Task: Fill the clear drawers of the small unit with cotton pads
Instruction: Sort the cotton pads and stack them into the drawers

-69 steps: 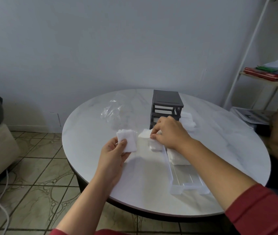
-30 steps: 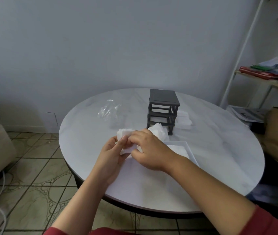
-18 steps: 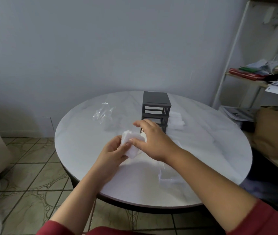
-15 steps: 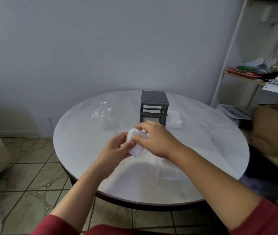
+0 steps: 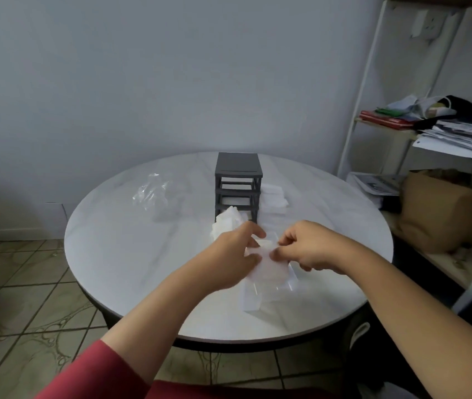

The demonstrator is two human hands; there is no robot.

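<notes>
A round marble-topped table (image 5: 142, 254) carries the whole job, with a white shelving rack (image 5: 352, 116) of papers off to its right. At the far middle of the table stands the small grey unit (image 5: 238, 180); its three slots look like open frames with no drawer seated in them, so as far as can be judged nothing has gone back in yet. A crumpled clear plastic bag (image 5: 151, 191) lies well to the left of it, and a white heap (image 5: 272, 197) sits just beside its right side, though whether that is loose pads or filled drawers is too blurred to tell. Nearer the person, a clear drawer (image 5: 269, 286) rests on the table under the hands. The left hand (image 5: 234, 254) curls its fingers round one edge of a stack of cotton pads (image 5: 260, 249), and the right hand (image 5: 306, 246) pinches the opposite edge, holding it just above the drawer. A loose pile of pads (image 5: 227, 221) waits in front of the unit. The filling looks partway: this drawer is being loaded, and more pads and reseating the drawers remain.
</notes>
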